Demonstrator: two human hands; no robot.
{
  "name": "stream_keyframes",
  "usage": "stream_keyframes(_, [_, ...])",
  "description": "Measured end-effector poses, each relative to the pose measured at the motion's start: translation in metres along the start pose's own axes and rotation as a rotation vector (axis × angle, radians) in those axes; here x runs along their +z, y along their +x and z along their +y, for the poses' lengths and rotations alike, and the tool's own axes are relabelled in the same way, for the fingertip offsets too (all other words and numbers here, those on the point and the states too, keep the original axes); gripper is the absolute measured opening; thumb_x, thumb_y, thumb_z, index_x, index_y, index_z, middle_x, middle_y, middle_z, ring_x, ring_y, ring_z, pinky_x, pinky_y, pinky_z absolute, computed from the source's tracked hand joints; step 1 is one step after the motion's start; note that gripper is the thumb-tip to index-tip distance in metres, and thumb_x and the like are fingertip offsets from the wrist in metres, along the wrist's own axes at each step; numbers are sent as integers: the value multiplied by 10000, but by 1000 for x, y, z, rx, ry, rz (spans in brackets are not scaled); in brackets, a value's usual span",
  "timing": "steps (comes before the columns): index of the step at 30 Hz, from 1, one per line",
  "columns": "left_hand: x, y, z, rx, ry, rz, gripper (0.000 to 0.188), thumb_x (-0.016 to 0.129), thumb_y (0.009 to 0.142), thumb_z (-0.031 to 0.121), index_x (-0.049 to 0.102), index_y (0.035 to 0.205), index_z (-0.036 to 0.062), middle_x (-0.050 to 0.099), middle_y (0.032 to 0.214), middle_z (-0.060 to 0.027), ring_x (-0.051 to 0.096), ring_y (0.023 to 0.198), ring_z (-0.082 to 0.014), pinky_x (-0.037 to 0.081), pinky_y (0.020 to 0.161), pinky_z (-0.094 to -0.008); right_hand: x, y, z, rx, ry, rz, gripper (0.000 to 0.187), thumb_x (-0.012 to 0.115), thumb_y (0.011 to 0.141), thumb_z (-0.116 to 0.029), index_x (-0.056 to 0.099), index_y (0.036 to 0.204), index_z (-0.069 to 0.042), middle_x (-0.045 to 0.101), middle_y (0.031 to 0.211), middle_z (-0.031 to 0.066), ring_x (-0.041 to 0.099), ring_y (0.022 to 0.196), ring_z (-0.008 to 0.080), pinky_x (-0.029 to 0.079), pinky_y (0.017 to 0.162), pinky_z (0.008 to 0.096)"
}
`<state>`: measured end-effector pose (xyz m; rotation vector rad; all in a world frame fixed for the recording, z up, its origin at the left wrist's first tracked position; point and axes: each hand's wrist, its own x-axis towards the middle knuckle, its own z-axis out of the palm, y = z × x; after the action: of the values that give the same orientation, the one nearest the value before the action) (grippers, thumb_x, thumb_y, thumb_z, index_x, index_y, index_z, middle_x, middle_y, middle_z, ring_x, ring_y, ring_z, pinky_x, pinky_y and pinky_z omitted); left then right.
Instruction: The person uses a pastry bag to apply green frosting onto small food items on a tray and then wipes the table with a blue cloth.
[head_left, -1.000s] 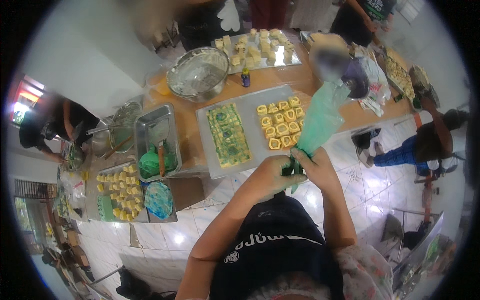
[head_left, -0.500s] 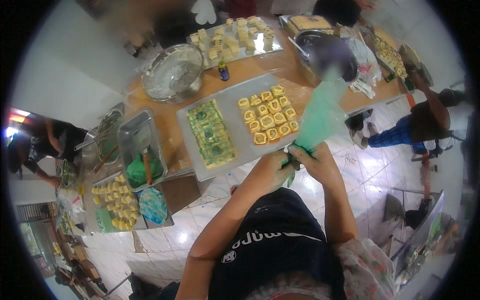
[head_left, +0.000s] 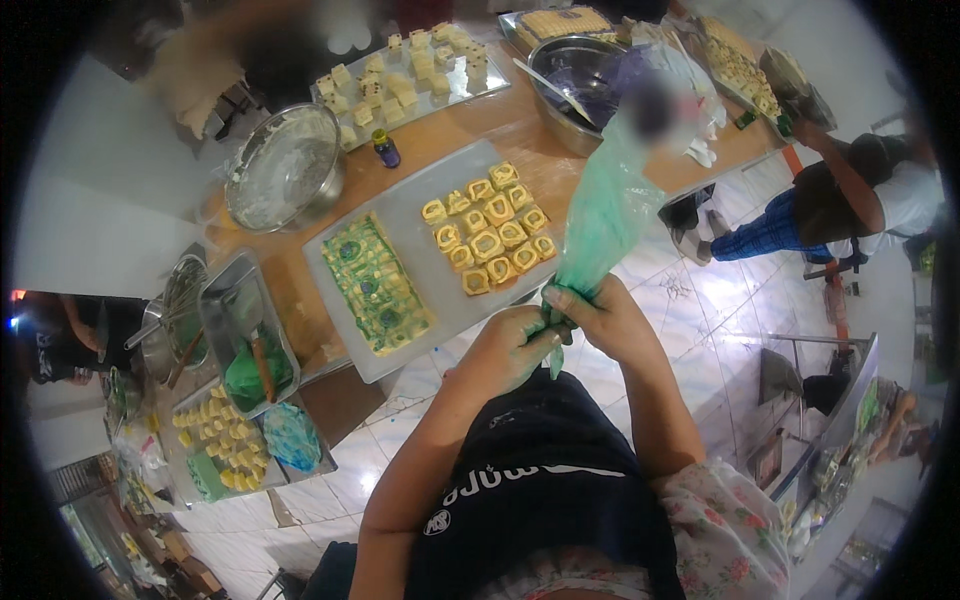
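A clear piping bag (head_left: 605, 215) with green icing hangs over the front edge of the table, its wide part pointing away from me. My left hand (head_left: 512, 345) grips its narrow, gathered end, fingers closed. Beside it my right hand (head_left: 608, 315) is closed around the same gathered end, thumb on top. Green smears mark my fingers. Beyond my hands lies a grey board (head_left: 430, 210). It bears a rectangular cake (head_left: 375, 285) with green piping, and several small square cakes (head_left: 490, 238) with yellow piped borders.
A steel bowl with white cream (head_left: 285, 165) and a bowl with purple icing (head_left: 575, 90) stand beyond the board. Left of it are a metal pan with green icing (head_left: 245, 300) and a tray of yellow pieces (head_left: 215, 440). A person in blue trousers (head_left: 770, 225) stands at right.
The view has turned, so the table appears further left. Both hands still grip the bag's gathered end, and its loose tail now hangs lower between them. The person at far left has straightened up.
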<state>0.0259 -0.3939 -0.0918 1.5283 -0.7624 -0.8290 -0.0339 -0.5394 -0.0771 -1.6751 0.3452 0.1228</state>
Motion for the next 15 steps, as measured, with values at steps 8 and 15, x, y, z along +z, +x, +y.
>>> stream_keyframes(8, [-7,-3,3,-129,8,-10,154,564,771,106,585,859,-19,596,750,-102,549,674,-151,436,630,-279,5,4,2,17,-20,-1,169,533,828,-149,545,814,18,539,675,23,493,607,88,412,544,224])
stream_keyframes(15, [-12,-8,-1,-192,-48,6,166,568,781,130,591,860,-14,594,733,-85,536,659,-131,434,625,-271,17,10,3,-62,-21,25,167,536,830,-161,559,813,4,548,682,21,490,619,84,412,563,225])
